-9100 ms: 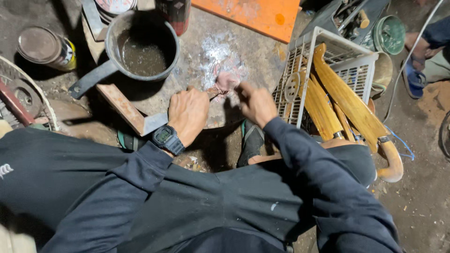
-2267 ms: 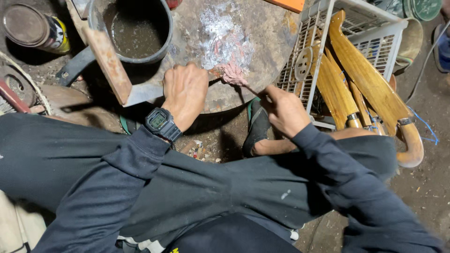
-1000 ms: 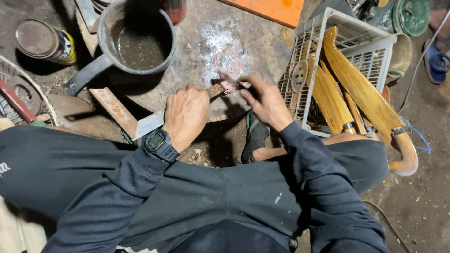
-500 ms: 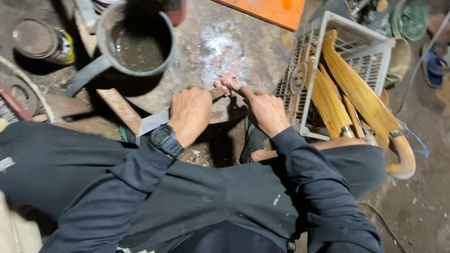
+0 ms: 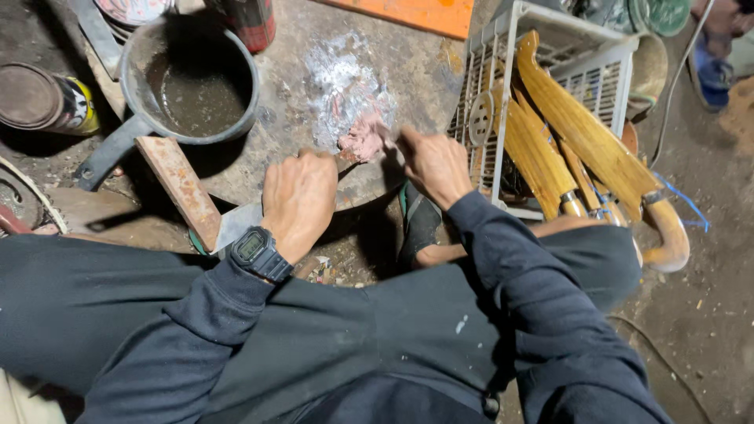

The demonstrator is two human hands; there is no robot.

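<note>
Working a soft pinkish lump of putty [image 5: 363, 141] on a round, stained stone slab [image 5: 283, 94], a seated person in dark sleeves bends over the job. The right hand [image 5: 434, 161] is closed narrow, fingertips pinched at the lump's edge; whether they grip a small tool cannot be told. The left hand [image 5: 298, 200], a black digital wristwatch [image 5: 259, 253] on its wrist, is curled shut just beside the lump, its fingers hidden, over a flat metal blade [image 5: 236, 225] that runs on to a rusty reddish bar [image 5: 181, 188].

The lump sits near the slab's front edge, below a whitish powdery smear [image 5: 342, 74]. It looks light, pliable and sticky, likely to tear or smear if pulled, so it would best be taken from underneath or scraped up along its base rather than squeezed.

Beyond the hands stand a grey metal pan of dark liquid [image 5: 192, 82], a round tin with a rusty lid [image 5: 43, 98], and a white wire crate [image 5: 503, 86] holding curved yellow-brown wooden handles [image 5: 581, 141].
</note>
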